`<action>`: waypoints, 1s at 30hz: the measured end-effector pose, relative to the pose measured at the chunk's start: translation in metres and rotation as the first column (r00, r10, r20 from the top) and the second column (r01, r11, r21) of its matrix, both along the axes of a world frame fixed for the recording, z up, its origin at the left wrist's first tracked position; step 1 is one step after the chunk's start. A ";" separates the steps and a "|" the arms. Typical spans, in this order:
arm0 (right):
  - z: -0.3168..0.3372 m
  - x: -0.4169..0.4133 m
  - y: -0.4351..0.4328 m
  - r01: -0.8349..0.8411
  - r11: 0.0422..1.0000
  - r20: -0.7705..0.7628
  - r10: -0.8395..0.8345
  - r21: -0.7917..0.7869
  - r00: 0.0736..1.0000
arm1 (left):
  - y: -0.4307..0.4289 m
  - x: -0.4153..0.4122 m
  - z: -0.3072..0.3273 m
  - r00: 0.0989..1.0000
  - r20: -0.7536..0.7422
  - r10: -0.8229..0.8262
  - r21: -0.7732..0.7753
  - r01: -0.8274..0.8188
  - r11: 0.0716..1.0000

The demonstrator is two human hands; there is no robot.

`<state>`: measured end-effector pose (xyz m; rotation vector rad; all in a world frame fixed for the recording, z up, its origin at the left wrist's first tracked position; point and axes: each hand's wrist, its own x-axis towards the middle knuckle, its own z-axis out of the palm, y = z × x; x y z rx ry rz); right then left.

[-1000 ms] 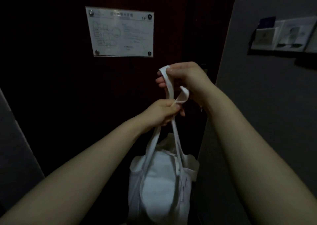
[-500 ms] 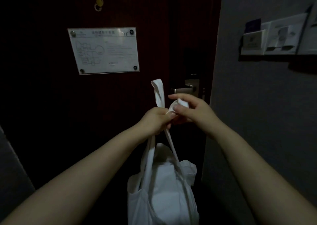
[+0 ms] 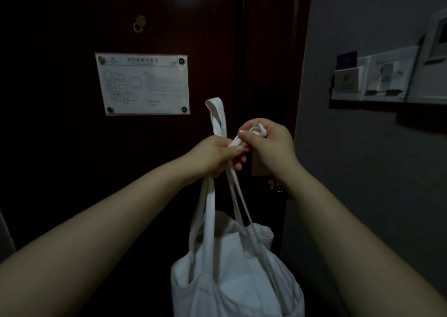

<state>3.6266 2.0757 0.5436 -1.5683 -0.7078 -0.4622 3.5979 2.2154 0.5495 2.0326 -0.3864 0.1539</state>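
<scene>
Nearest my camera, at 6 o'clock in the view, hangs the tote bag: soft, matte white cloth, slack and creased, its mouth sagging open. Its flat straps climb as narrow ribbons to the left hand, which sits near the middle of the view with its fingers curled tight round them, carrying the bag in the air in front of the door. At 12 o'clock from that fist a free loop of strap stands up, folded over at its top. At 3 o'clock, close against the left knuckles, the right hand is closed round a bunched loop of strap, thumb and forefinger pinching the twisted length that runs between the two hands. Behind them is the door, dark reddish wood with a dull sheen. At 10 o'clock from the hands it bears a rectangular glossy plaque printed with a floor plan and held by four round studs. At 12 o'clock from the plaque is a small brass peephole. At 2 o'clock, on the smooth grey wall, sits a pale plastic card holder. Against a second ago, the right hand has dropped from above the left to level with it, and it now hides the metal door handle that showed half a second ago.
</scene>
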 end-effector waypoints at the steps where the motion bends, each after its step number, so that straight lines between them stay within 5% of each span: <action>1: 0.003 0.003 0.000 0.041 0.999 0.035 -0.041 0.000 0.999 | -0.002 0.002 0.002 1.000 0.014 0.003 0.050 -0.004 0.999; 8: 0.018 0.032 0.005 0.134 0.976 0.093 -0.151 0.170 0.984 | 0.007 0.024 0.023 0.961 0.275 -0.004 0.448 -0.125 0.885; 12: 0.033 0.064 0.013 0.060 0.968 -0.147 -0.025 0.243 0.989 | 0.023 0.050 0.025 0.742 0.654 -0.146 0.552 -0.337 0.763; 19: 0.031 0.099 0.030 -0.118 0.906 -0.388 0.288 0.406 0.876 | 0.055 0.080 0.040 0.613 0.667 -0.424 0.743 -0.503 0.441; 22: 0.031 0.104 0.035 -0.104 0.884 -0.420 0.317 0.456 0.851 | 0.055 0.082 0.045 0.635 0.673 -0.378 0.713 -0.424 0.558; 24: 0.029 0.108 0.037 -0.099 0.897 -0.421 0.296 0.430 0.857 | 0.051 0.082 0.050 0.755 0.603 -0.258 0.664 -0.296 0.687; 27: 0.019 0.109 0.046 -0.128 0.953 -0.446 0.243 0.273 0.861 | 0.053 0.083 0.054 0.917 0.386 -0.099 0.532 -0.133 0.836; 30: 0.000 0.100 0.066 -0.214 0.965 -0.505 0.261 0.150 0.823 | 0.057 0.085 0.055 0.952 0.302 -0.045 0.386 -0.079 0.919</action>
